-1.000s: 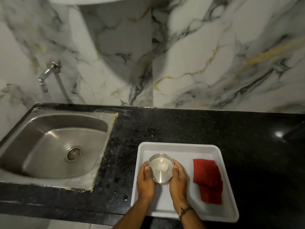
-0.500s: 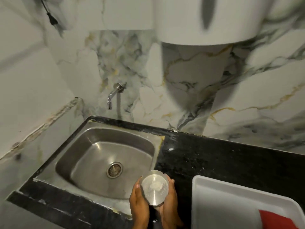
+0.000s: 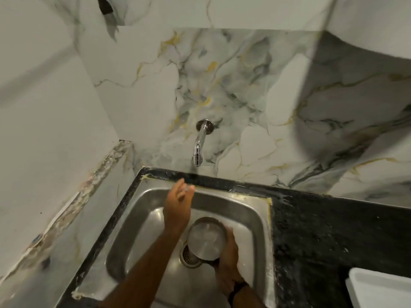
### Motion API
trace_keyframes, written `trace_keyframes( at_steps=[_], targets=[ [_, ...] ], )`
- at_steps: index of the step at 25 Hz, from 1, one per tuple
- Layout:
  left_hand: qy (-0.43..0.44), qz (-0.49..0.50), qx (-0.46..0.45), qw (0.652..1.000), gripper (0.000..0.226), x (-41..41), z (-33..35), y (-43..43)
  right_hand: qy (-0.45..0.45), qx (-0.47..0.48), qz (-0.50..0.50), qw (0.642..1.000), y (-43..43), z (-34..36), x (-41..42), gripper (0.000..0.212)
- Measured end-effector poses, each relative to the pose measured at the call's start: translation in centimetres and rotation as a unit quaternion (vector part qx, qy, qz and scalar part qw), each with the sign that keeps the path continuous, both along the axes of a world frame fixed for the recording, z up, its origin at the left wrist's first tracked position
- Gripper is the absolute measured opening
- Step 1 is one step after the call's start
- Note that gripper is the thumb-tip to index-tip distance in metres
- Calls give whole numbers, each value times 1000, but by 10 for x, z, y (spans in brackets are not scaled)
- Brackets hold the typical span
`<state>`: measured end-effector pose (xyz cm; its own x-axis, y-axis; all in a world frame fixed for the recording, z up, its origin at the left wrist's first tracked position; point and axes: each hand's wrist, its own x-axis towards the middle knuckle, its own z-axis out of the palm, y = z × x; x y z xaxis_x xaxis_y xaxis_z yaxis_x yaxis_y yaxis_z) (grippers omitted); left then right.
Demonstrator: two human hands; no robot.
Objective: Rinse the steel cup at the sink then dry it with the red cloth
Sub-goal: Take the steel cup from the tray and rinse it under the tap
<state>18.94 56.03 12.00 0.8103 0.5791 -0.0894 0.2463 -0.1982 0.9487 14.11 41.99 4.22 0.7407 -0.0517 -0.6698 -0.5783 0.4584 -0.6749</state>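
Note:
The steel cup point(image 3: 206, 237) is held over the steel sink point(image 3: 249, 210), just above the drain point(image 3: 190, 256), its mouth facing up toward me. My right hand point(image 3: 226, 263) grips it from the right side and below. My left hand point(image 3: 178, 205) is off the cup, fingers spread, stretched out over the sink's back part below the chrome wall tap point(image 3: 199, 143). No water is visible running from the tap. The red cloth is out of view.
A black granite counter point(image 3: 322, 230) surrounds the sink. The corner of a white tray point(image 3: 378, 287) shows at the lower right. Marble walls rise behind and to the left, and a white appliance point(image 3: 367, 18) hangs at the upper right.
The cup moved from the tray leftward to above the sink drain. My left hand let go of it and reached forward toward the tap; my right hand alone holds it now.

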Motion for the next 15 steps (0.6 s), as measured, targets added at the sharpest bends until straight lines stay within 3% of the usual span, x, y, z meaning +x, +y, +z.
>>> trace_keyframes(
  at_steps=[3,7,10,15],
  targets=[
    [5,-79,37,996,80,70,38,31,8,-14,-17,1000,31,16,26,52],
    [-3,-72,176,982,52,110,49,42,-6,-29,-37,999,51,17,51,45],
    [10,-69,229,971,36,123,46,44,-18,-26,-37,999,67,18,66,41],
    [8,-164,188,968,24,132,42,51,-22,-31,-32,999,76,12,91,42]
  ],
)
